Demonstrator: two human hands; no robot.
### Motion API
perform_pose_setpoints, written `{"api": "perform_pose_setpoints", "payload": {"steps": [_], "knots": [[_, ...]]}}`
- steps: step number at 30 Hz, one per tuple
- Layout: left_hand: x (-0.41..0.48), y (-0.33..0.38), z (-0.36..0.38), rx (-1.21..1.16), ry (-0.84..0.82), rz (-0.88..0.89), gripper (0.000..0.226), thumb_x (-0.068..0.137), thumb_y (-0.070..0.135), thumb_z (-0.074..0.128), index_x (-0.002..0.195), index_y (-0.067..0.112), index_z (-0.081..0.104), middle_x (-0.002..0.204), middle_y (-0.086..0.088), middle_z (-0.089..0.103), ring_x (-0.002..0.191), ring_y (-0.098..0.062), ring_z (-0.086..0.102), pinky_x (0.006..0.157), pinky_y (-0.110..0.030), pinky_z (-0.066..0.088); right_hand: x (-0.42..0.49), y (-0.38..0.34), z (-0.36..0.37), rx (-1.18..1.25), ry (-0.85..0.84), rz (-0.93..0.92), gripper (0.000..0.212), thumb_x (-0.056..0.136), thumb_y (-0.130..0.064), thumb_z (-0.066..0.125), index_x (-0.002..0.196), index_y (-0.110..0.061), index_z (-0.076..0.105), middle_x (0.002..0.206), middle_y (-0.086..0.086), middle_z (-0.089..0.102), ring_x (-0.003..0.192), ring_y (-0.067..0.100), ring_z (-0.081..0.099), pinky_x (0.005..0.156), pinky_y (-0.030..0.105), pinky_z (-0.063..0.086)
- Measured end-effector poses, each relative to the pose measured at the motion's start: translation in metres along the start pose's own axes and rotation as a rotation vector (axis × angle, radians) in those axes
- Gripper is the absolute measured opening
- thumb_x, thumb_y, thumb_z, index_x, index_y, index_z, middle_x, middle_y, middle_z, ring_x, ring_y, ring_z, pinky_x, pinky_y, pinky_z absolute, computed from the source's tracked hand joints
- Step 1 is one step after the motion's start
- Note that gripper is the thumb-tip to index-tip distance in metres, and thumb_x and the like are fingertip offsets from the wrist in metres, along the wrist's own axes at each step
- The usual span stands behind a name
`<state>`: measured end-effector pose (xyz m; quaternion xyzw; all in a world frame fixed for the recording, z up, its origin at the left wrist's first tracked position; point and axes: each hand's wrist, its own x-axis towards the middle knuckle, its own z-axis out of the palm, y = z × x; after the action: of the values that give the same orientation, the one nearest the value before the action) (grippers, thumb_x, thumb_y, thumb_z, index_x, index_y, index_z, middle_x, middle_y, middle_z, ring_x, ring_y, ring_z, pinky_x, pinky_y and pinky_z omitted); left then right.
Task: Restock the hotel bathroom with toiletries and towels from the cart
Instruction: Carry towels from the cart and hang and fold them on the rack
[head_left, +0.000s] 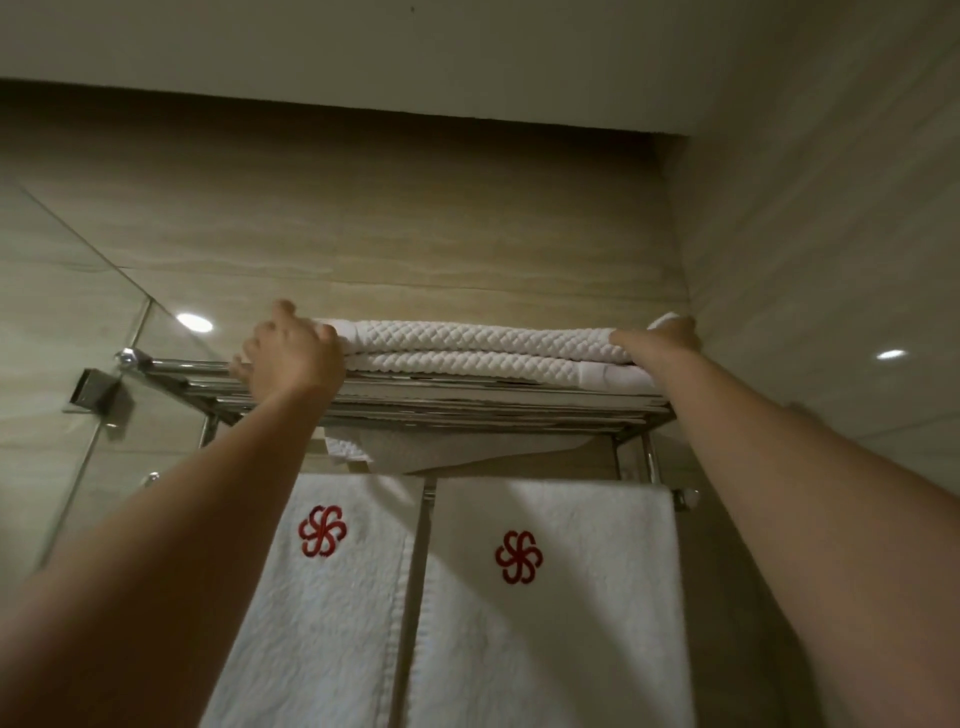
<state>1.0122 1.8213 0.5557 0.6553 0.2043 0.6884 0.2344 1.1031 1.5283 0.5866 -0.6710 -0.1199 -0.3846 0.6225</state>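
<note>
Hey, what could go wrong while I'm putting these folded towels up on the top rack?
The folded towels lie close to the front bar of the rack, so they may slide off once the left hand and right hand release. Your forearms pass the hanging towels and might drag them crooked when lowered.

Both bare arms reach up and forward, nearly straight. The left hand (293, 353) shows its back, its fingers curled over the end of the folded towel (467, 338) and its thumb beneath. The right hand (662, 336), level with the left and well apart from it, lies palm-down with its fingers hidden.
</note>
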Motion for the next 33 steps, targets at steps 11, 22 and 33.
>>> {"api": "perform_pose_setpoints", "payload": {"steps": [11, 22, 33], "knots": [[-0.029, 0.024, 0.026, 0.222, -0.144, 0.655, 0.048, 0.096, 0.049, 0.019, 0.118, 0.018, 0.048, 0.121, -0.01, 0.054, 0.119, -0.027, 0.043, 0.107, -0.042, 0.024, -0.002, 0.018, 0.002, -0.26, 0.022, -0.216, 0.038, 0.088, -0.035, 0.053, 0.119, -0.014, 0.063, 0.121, 0.007, 0.063, 0.103, 0.026, 0.058, 0.073, 0.026, 0.037], [-0.029, 0.007, 0.041, 0.152, -0.068, 0.64, 0.052, 0.09, 0.059, 0.018, 0.109, 0.021, 0.047, 0.111, -0.007, 0.054, 0.113, -0.026, 0.044, 0.105, -0.044, 0.025, -0.012, 0.044, 0.009, -0.207, 0.246, -0.319, 0.033, 0.092, -0.037, 0.045, 0.109, -0.019, 0.067, 0.12, 0.012, 0.058, 0.11, 0.032, 0.049, 0.086, 0.036, 0.041], [-0.013, 0.018, 0.012, 0.45, -0.218, 0.829, 0.085, 0.063, 0.079, 0.028, 0.118, 0.018, 0.048, 0.116, -0.009, 0.059, 0.106, -0.029, 0.053, 0.099, -0.044, 0.034, -0.021, 0.065, -0.007, -0.751, 0.182, -0.598, 0.06, 0.096, -0.048, 0.013, 0.134, -0.013, 0.045, 0.147, 0.01, 0.038, 0.139, 0.028, 0.024, 0.115, 0.049, 0.017]]}}
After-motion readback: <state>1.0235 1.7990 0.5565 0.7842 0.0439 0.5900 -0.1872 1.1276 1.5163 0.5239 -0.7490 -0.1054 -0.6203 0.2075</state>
